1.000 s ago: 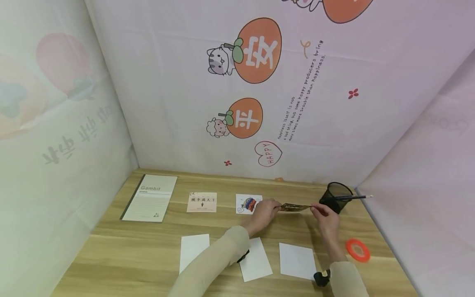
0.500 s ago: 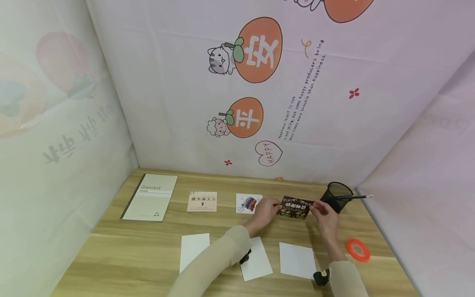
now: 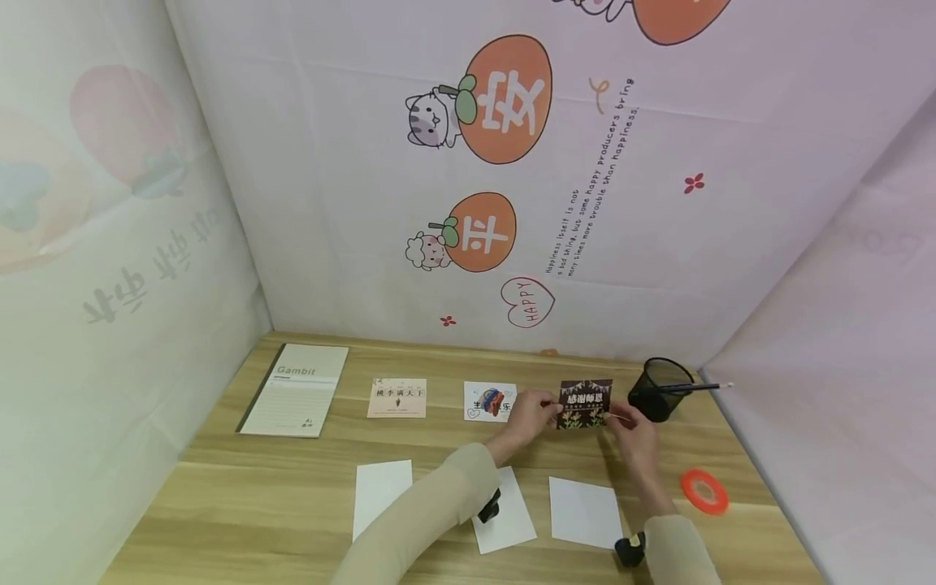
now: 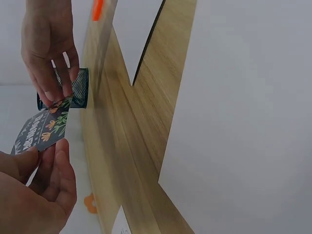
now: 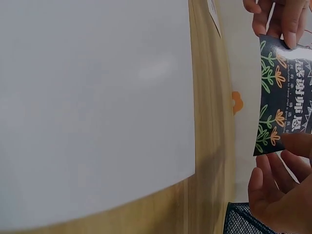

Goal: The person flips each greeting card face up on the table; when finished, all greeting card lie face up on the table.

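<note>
A dark greeting card (image 3: 585, 396) with white Chinese characters and green and orange flowers is held up off the table, its lettering upright in the head view. My left hand (image 3: 528, 418) pinches its left edge between thumb and fingers. At the lower right corner, my right hand (image 3: 636, 436) pinches it in the same way. Both wrist views show the card raised above the wood, with thumbs on the printed face. Just left of my left hand lies a white card (image 3: 483, 400) with a colourful drawing, its right side partly covered by that hand.
A black mesh pen cup (image 3: 651, 398) with a pencil (image 3: 705, 387) stands right of the hands. Nearer lie an orange ring-shaped roll (image 3: 689, 486) and three white sheets, one (image 3: 585, 513) between the forearms. Leftward are a pink card (image 3: 397, 400) and a notebook (image 3: 292, 398).
The dark card has turned over: first nearly edge-on, then tilted with its lettering upside down, now face-on with lettering upright. My right hand has shifted slightly left and down.
</note>
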{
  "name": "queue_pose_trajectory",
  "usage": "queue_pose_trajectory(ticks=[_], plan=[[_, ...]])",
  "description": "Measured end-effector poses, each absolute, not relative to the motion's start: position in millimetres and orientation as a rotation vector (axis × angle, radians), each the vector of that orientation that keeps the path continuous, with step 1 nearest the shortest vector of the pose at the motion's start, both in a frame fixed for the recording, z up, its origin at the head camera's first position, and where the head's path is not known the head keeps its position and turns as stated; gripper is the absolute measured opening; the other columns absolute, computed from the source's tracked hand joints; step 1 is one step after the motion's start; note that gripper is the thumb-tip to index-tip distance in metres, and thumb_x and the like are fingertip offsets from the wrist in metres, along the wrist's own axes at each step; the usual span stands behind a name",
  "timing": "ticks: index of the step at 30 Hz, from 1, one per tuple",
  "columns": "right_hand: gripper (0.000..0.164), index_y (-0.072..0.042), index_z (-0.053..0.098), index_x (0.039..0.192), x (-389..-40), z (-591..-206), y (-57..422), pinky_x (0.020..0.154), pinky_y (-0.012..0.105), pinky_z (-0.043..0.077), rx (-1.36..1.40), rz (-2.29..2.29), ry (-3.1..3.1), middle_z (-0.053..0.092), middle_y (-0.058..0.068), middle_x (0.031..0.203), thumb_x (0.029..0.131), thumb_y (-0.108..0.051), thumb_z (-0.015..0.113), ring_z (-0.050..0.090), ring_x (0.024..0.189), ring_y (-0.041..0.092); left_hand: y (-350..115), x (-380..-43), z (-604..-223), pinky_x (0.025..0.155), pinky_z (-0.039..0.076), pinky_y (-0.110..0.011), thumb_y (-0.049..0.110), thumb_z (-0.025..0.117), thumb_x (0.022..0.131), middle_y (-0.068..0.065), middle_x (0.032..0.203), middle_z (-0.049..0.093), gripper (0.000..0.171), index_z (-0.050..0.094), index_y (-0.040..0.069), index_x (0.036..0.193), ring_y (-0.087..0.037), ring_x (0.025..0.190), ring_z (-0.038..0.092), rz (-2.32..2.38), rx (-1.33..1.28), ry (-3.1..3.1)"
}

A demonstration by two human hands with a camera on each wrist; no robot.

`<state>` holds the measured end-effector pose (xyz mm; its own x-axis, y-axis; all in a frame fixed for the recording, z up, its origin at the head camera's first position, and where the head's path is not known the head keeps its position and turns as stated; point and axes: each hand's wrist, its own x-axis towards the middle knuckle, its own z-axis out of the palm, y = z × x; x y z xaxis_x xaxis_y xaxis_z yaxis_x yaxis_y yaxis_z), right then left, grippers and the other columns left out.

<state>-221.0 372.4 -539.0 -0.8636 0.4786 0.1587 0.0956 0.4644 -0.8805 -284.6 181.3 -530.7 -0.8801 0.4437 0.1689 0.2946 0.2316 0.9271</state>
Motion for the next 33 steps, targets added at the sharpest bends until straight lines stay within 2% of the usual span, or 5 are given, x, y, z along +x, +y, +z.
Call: queue_pose_trajectory(ticks=[11, 18, 22, 27, 33], plan=[[0.022, 0.008, 0.067, 0.106, -222, -542, 375, 0.059, 0.009, 0.045, -0.513, 1.312, -2.306, 0.066, 0.024, 0.099, 0.086, 0.000, 0.068, 0.053, 0.072, -0.001, 185, -290, -539, 0.052, 0.056, -0.030, -0.007, 0.061, 0.089, -0.011, 0.074, 0.066, 0.013, 0.069, -0.009, 0.098, -0.029, 0.060, 0.065, 1.887, 0.451, 2.297], [0.020, 0.009, 0.067, 0.104, -222, -543, 376, 0.056, 0.014, 0.045, -0.556, 1.255, -2.358, 0.066, 0.023, 0.093, 0.086, 0.001, 0.067, 0.054, 0.071, 0.008, 188, -289, -545, 0.057, 0.048, -0.021, -0.010, 0.058, 0.082, -0.015, 0.076, 0.068, 0.014, 0.071, -0.009, 0.088, -0.014, 0.064, 0.057, 1.729, 0.557, 2.581], [0.020, 0.011, 0.068, 0.101, -224, -544, 376, 0.053, 0.016, 0.044, -0.537, 1.189, -2.394, 0.067, 0.026, 0.091, 0.083, 0.002, 0.067, 0.058, 0.072, 0.016, 191, -288, -547, 0.060, 0.047, -0.022, -0.011, 0.060, 0.078, -0.014, 0.074, 0.067, 0.010, 0.069, -0.007, 0.079, -0.015, 0.065, 0.054, 1.617, 0.606, 2.657], [0.025, 0.014, 0.065, 0.105, -228, -544, 377, 0.053, 0.021, 0.047, -0.490, 1.057, -2.491, 0.066, 0.028, 0.090, 0.082, 0.004, 0.065, 0.063, 0.076, 0.032, 195, -285, -546, 0.064, 0.050, -0.021, -0.009, 0.065, 0.077, -0.016, 0.086, 0.069, 0.019, 0.070, -0.008, 0.096, -0.015, 0.071, 0.058, 1.578, 0.578, 2.556], [0.031, 0.011, 0.064, 0.112, -233, -545, 375, 0.072, 0.044, 0.053, -0.448, 0.917, -2.577, 0.067, 0.029, 0.099, 0.085, -0.002, 0.062, 0.065, 0.087, 0.039, 201, -281, -544, 0.077, 0.054, -0.027, -0.004, 0.062, 0.082, -0.017, 0.107, 0.069, 0.032, 0.066, -0.007, 0.114, -0.022, 0.090, 0.064, 1.479, 0.572, 2.519]])
